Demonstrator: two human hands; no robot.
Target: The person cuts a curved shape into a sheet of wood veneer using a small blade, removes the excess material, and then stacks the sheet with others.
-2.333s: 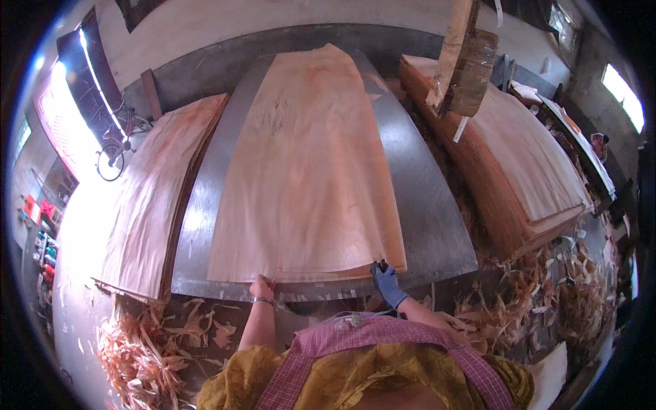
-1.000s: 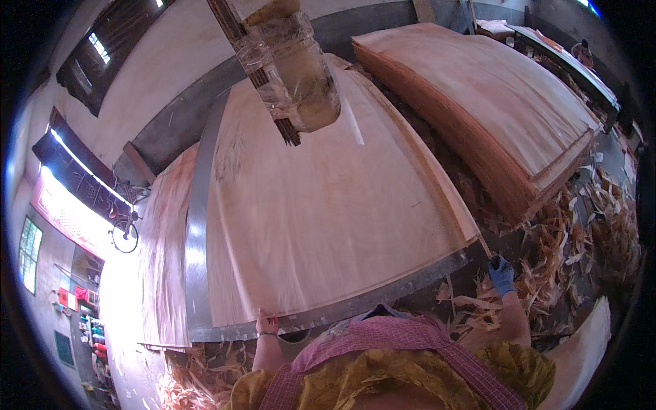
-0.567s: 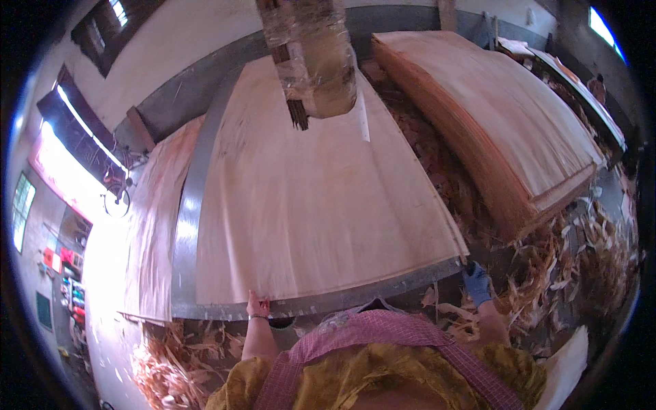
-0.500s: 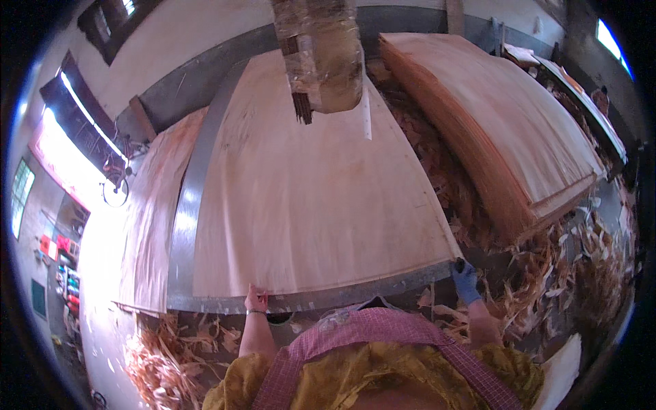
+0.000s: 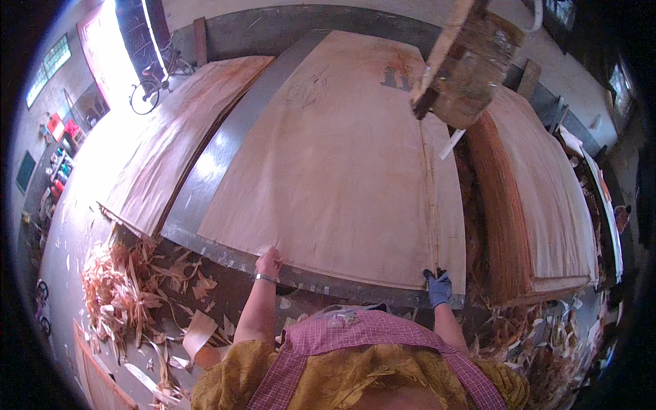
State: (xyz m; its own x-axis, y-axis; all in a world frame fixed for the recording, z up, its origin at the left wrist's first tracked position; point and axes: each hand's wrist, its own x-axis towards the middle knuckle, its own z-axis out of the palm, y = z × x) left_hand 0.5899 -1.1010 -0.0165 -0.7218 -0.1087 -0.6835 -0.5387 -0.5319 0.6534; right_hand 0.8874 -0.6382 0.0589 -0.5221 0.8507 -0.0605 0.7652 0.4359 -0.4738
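Observation:
A wide, pale wood veneer sheet (image 5: pixel 328 184) lies before me on a grey metal-topped table (image 5: pixel 212 160). My left hand (image 5: pixel 268 263), bare with a band at the wrist, is closed on its near edge. My right hand (image 5: pixel 439 288), in a blue glove with dark fingertips, is closed at the near edge towards the right corner. From that glove a thin, rough yellowish line (image 5: pixel 430 198) runs away from me along the sheet. Whether it is a sheet edge or a separate strip, I cannot tell. More pale veneer (image 5: pixel 451 225) shows to its right.
A thick veneer stack (image 5: pixel 547 191) stands on the right, a lower stack (image 5: pixel 184 130) on the left. A worn wooden beam (image 5: pixel 471 75) hangs over the table's far right. Veneer scraps (image 5: pixel 119 287) litter the floor. A bicycle (image 5: pixel 147 96) stands by the bright doorway.
My view has swung left, so the beam and stacks sit further right. The right glove has moved inward from the sheet's corner, closer to my left hand, which still holds the near edge.

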